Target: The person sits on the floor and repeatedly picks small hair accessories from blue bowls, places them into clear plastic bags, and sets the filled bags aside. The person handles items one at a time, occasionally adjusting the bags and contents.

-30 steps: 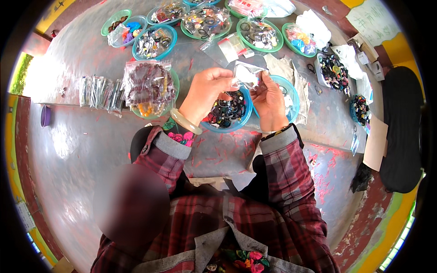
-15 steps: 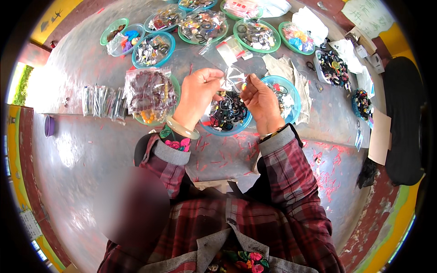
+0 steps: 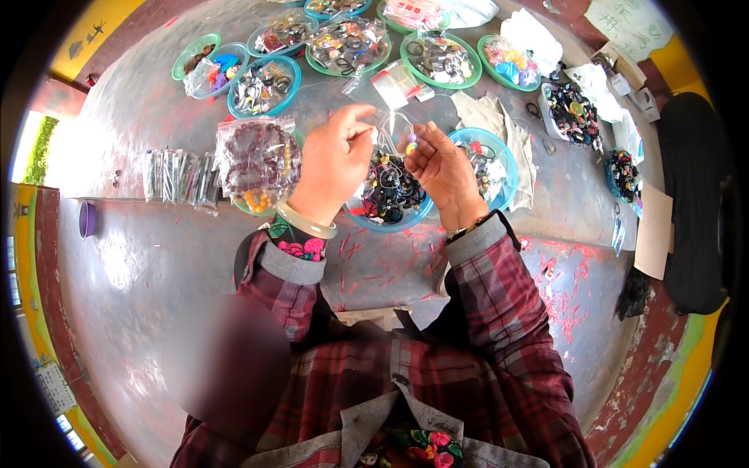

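White cord [image 3: 396, 125] hangs in loops between my hands, with small coloured beads [image 3: 411, 145] at its right side. My right hand [image 3: 446, 170], palm turned inward, pinches the cord beside the beads between thumb and fingers. At the cord's left side, my left hand [image 3: 335, 160] is bent closed with its fingertips against the strands; the exact grip is partly hidden. Right below is a blue basin [image 3: 388, 227] full of dark hair ties [image 3: 390, 187], some with small charms. A pale bangle [image 3: 306, 222] circles my left wrist.
A blue bowl [image 3: 511, 183] of small pieces lies on a grey cloth [image 3: 524, 144] at right. Bagged dark beads [image 3: 257, 152] and packs of thin sticks [image 3: 181, 178] are at left. Several basins of trinkets, including a green one [image 3: 476, 74], line the back. Red scraps litter the step.
My left hand has shifted slightly left and its fingers have drawn back from the right hand. The white cord loops now hang more openly, and the beads show more clearly.
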